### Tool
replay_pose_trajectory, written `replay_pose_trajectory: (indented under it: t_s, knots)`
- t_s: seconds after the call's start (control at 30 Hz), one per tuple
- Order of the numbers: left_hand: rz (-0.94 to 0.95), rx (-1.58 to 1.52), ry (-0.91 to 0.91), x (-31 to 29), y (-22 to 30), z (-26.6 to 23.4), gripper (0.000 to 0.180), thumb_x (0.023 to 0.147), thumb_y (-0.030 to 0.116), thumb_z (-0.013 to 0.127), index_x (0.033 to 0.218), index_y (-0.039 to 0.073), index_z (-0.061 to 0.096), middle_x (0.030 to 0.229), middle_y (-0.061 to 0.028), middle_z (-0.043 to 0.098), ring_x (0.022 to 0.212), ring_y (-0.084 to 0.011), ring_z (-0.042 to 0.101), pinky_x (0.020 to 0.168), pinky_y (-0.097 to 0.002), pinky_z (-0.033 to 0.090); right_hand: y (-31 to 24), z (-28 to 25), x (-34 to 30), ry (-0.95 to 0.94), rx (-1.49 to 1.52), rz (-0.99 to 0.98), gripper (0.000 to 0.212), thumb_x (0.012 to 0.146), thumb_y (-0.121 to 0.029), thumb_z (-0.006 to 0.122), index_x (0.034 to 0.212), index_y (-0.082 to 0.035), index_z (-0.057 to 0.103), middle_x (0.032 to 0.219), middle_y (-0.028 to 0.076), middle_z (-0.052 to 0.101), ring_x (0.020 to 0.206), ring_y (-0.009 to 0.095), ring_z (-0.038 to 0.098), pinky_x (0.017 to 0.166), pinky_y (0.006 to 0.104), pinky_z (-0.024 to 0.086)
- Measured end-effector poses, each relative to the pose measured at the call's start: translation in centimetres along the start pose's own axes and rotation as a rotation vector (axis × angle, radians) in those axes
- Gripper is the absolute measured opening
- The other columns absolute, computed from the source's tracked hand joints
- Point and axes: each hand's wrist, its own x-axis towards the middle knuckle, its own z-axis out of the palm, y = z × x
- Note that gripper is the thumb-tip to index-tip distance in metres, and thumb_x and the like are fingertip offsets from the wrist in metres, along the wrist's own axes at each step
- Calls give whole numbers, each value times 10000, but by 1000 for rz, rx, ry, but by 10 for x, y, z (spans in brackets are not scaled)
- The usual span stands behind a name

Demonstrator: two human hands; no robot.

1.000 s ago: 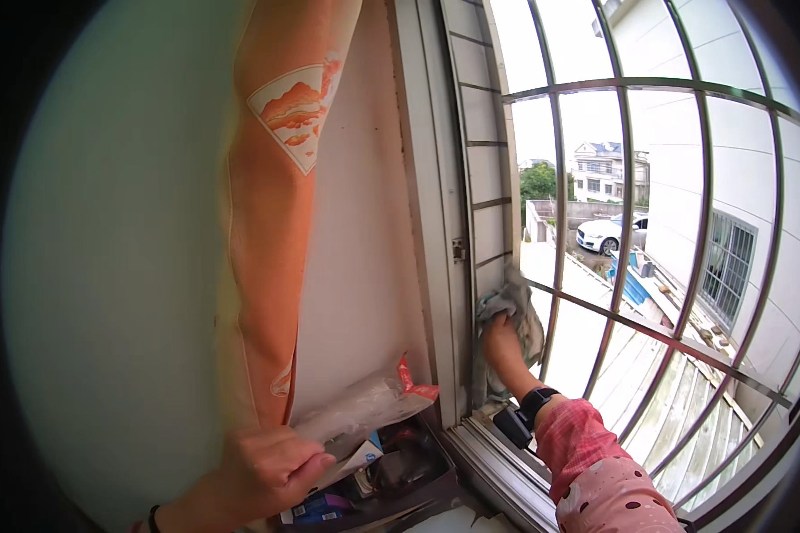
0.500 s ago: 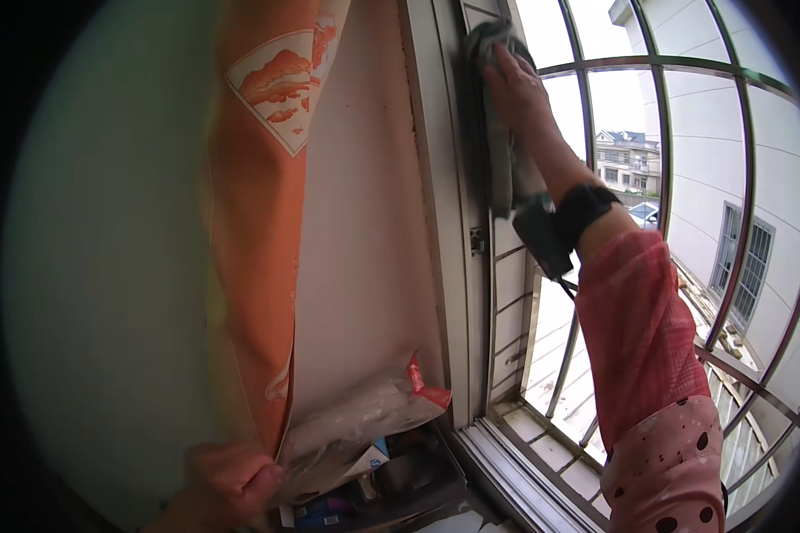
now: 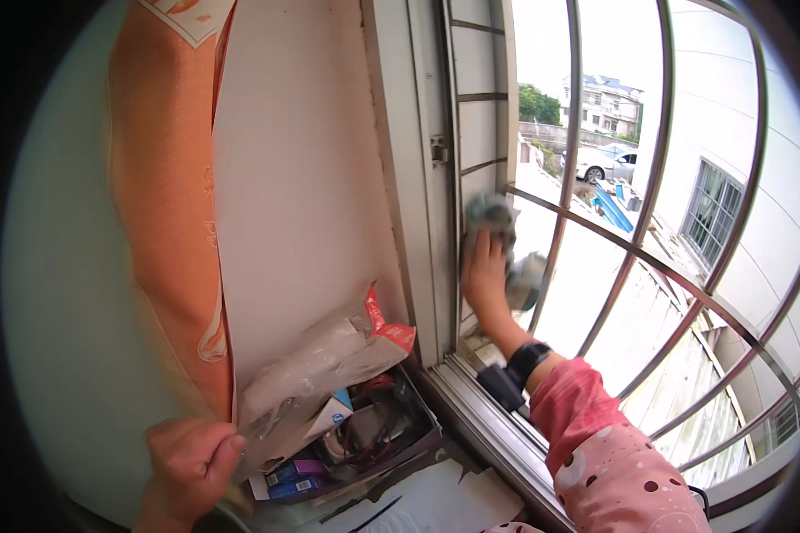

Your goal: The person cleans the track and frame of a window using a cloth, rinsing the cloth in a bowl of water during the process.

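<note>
My right hand (image 3: 486, 277) is closed on a grey-green cloth (image 3: 492, 216), its bunched top against the white tiled side (image 3: 481, 124) of the window opening. A loose end of the cloth hangs to the right, near the metal window bars (image 3: 567, 124). On that wrist sits a black band (image 3: 529, 358) with a dark box-shaped piece beside it. At the lower left, my left hand (image 3: 189, 462) makes a fist near the foot of an orange curtain (image 3: 164, 178). Its curled fingers hide whatever may be inside.
A dark open box (image 3: 418, 437) holds a blue-and-purple packet (image 3: 295, 475) and other items. A clear plastic bag with a red end (image 3: 316, 360) lies over it. The white window frame (image 3: 391, 160) and sill track (image 3: 498, 426) run alongside. Outside are a car and buildings.
My right hand has come down with the cloth from high beside the window frame to a lower spot on the tiled side. My left hand stays a fist. The view has tilted down.
</note>
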Motion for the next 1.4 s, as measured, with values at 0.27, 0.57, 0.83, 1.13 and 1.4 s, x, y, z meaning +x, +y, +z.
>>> replay_pose_trajectory:
  t_s: [0.27,0.57,0.83,1.13,1.4]
  knots:
    - [217,-124,19,21,30,19,127,672,82,711,685,45,590,595,-78,566,490,-245,547,459,-328,431,139,45,-130,-937,-257,250,322,846,-253,499,925,40,604,941,270,605,955,402,572,838,440,463]
    - [200,-18,-67,10,20,5,121,677,91,701,690,49,588,605,-85,561,502,-250,551,458,-334,433,-22,-86,-9,-341,738,405,248,826,-205,523,795,39,557,582,97,506,564,130,476,549,314,404]
    - [300,-110,22,16,34,19,121,688,70,695,740,34,593,640,-86,576,539,-247,565,482,-338,431,-62,-74,89,204,372,-217,396,882,-276,480,1235,-97,469,1084,237,554,989,410,509,832,446,415]
    - [163,-82,-77,2,31,8,145,668,65,707,747,36,589,648,-84,579,535,-247,563,481,-325,433,48,5,-120,-665,-34,462,349,859,-274,460,1023,20,553,864,279,600,857,448,570,769,477,460]
    - [330,8,-128,18,47,26,159,667,76,717,756,37,592,645,-84,575,533,-250,559,485,-327,437,71,-100,-16,-660,271,365,397,770,-369,549,748,13,654,656,200,607,591,303,589,607,377,472]
